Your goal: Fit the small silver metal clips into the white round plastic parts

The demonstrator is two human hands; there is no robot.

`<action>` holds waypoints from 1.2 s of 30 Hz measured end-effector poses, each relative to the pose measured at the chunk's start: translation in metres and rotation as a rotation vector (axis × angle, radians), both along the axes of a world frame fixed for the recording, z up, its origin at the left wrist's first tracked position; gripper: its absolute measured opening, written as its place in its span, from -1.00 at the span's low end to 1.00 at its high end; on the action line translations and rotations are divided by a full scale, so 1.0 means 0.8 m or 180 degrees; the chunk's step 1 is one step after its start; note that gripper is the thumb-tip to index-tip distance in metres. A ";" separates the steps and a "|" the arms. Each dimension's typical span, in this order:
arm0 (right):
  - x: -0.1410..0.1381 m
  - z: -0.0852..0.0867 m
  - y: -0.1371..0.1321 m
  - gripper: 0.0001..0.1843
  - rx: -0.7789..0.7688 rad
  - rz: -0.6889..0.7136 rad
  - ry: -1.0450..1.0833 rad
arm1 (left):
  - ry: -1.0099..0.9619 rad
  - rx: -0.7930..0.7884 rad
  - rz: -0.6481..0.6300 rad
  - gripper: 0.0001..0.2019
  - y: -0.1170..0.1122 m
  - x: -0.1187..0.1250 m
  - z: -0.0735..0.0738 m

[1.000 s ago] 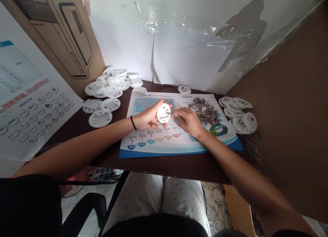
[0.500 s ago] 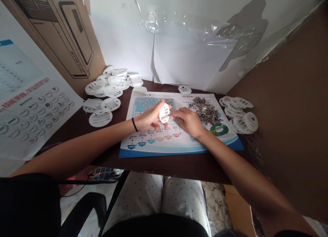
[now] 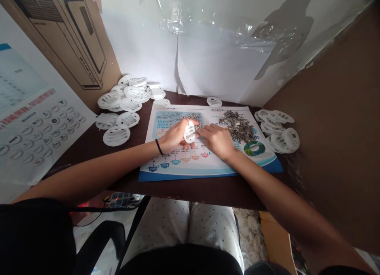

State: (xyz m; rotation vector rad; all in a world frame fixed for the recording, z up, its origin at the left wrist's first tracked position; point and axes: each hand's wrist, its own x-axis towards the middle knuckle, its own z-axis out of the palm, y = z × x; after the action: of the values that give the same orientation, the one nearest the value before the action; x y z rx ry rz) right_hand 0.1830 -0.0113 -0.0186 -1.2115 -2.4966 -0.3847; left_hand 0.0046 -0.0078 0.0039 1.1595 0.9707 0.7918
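Note:
My left hand (image 3: 175, 137) is closed around a round white plastic cover (image 3: 189, 132), tilted so its slotted inner side faces me. The thumb lies along its upper edge. Close against the cover's right side, my right hand (image 3: 218, 139) has its fingers pinched together; whatever they hold is too small to make out. Just behind the left hand lies a small heap of metal pieces (image 3: 194, 118). A larger pile of small metal parts (image 3: 239, 127) sits to the right of my right hand. Both heaps rest on a printed sheet (image 3: 166, 174).
Several white covers (image 3: 116, 136) are piled at the back left, and more covers (image 3: 280, 134) stand at the right. One cover (image 3: 214, 102) lies at the back. Cardboard (image 3: 335, 120) walls the right side; a cardboard box (image 3: 86, 41) stands left. Below the table is a power strip (image 3: 120, 199).
My left thumb has come down onto the cover's upper edge. Both hands have shifted slightly left, the cover still held between them.

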 end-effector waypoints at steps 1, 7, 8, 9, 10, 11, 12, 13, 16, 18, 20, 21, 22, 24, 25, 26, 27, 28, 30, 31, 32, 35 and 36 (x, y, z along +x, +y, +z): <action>0.000 0.000 0.000 -0.70 -0.0008 0.0022 0.0009 | -0.0006 -0.0017 0.0011 -0.58 -0.001 0.000 0.001; 0.001 -0.002 0.001 -0.73 -0.0056 0.0081 0.0092 | -0.0060 -0.0220 0.0045 -0.54 -0.002 0.002 0.004; 0.002 -0.002 0.002 -0.73 -0.0065 0.0092 0.0094 | -0.0069 -0.0239 0.0048 -0.53 -0.002 0.002 0.004; 0.002 -0.003 0.002 -0.73 -0.0074 0.0106 0.0092 | -0.0075 -0.0247 0.0054 -0.53 -0.002 0.002 0.003; 0.002 -0.003 0.002 -0.73 -0.0081 0.0120 0.0090 | -0.0079 -0.0248 0.0067 -0.52 -0.002 0.002 0.003; 0.002 -0.003 0.002 -0.73 -0.0085 0.0135 0.0090 | -0.0083 -0.0249 0.0083 -0.52 -0.002 0.002 0.003; 0.002 -0.003 0.002 -0.73 -0.0087 0.0147 0.0091 | -0.0085 -0.0252 0.0107 -0.52 -0.003 0.003 0.003; 0.001 -0.004 0.002 -0.73 -0.0089 0.0153 0.0093 | -0.0089 -0.0261 0.0135 -0.52 -0.003 0.003 0.004; 0.000 -0.004 0.001 -0.72 -0.0060 0.0124 0.0106 | -0.0133 -0.0339 0.0211 -0.53 -0.005 0.005 0.005; -0.001 -0.005 0.000 -0.71 0.0012 0.0081 0.0128 | -0.0163 -0.0364 0.0285 -0.54 -0.006 0.006 0.005; -0.001 -0.006 0.000 -0.70 0.0067 0.0060 0.0155 | -0.0182 -0.0340 0.0360 -0.54 -0.007 0.007 0.004; -0.001 -0.007 0.000 -0.70 0.0068 0.0067 0.0168 | -0.0194 -0.0308 0.0396 -0.54 -0.007 0.008 0.002; -0.001 -0.008 0.000 -0.70 0.0054 0.0084 0.0178 | -0.0212 -0.0276 0.0423 -0.54 -0.007 0.008 0.001; -0.001 -0.009 0.001 -0.72 0.0014 0.0120 0.0191 | -0.0253 -0.0230 0.0460 -0.54 -0.007 0.010 -0.003; -0.002 -0.010 0.001 -0.72 0.0006 0.0121 0.0198 | -0.0271 -0.0218 0.0476 -0.53 -0.007 0.010 -0.004; -0.002 -0.010 0.001 -0.72 0.0009 0.0104 0.0204 | -0.0287 -0.0214 0.0493 -0.53 -0.007 0.011 -0.005; -0.002 -0.010 0.000 -0.72 0.0023 0.0078 0.0207 | -0.0295 -0.0215 0.0511 -0.52 -0.007 0.012 -0.005; -0.003 -0.011 0.000 -0.71 0.0044 0.0044 0.0207 | -0.0289 -0.0219 0.0533 -0.52 -0.008 0.014 -0.004; -0.004 -0.010 -0.002 -0.70 0.0085 -0.0013 0.0200 | -0.0250 -0.0223 0.0573 -0.51 -0.010 0.016 -0.002; -0.004 -0.010 -0.003 -0.70 0.0100 -0.0029 0.0190 | -0.0224 -0.0215 0.0589 -0.50 -0.011 0.017 -0.001; -0.005 -0.009 -0.004 -0.70 0.0110 -0.0037 0.0177 | -0.0198 -0.0207 0.0603 -0.50 -0.012 0.018 0.000; -0.005 -0.009 -0.005 -0.73 0.0153 -0.0054 0.0145 | -0.0149 -0.0166 0.0687 -0.51 -0.013 0.022 0.001; -0.005 -0.008 -0.005 -0.73 0.0172 -0.0058 0.0141 | -0.0145 -0.0157 0.0713 -0.51 -0.013 0.023 0.000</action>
State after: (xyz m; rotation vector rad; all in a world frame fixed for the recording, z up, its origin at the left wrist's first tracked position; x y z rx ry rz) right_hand 0.1788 -0.0151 -0.0253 -1.2095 -2.4237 -0.4226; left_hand 0.0228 -0.0180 0.0040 0.9969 1.0886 0.9634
